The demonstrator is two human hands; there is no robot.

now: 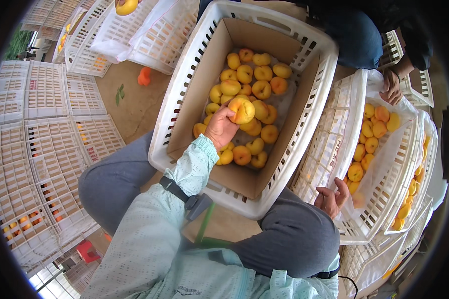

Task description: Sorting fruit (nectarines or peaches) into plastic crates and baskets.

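Note:
My left hand [221,127] is closed round a yellow flat peach [241,110] with a rough mark on its skin, held over a cardboard-lined white plastic crate [243,203]. Many more yellow and orange flat peaches [262,89] lie on the crate's floor below it. My right hand [331,198], beside my knee, rests at the near rim of another white crate [353,149] at the right, lined with translucent plastic and holding peaches. Its fingers are partly curled and apart, with nothing seen between them.
Stacked white crates [48,160] fill the left. At the top right, another person's hand [391,88] touches the right crate's liner; at the top left, another hand holds a peach [126,6]. Leaves [119,94] and an orange-red piece [144,76] lie on the floor.

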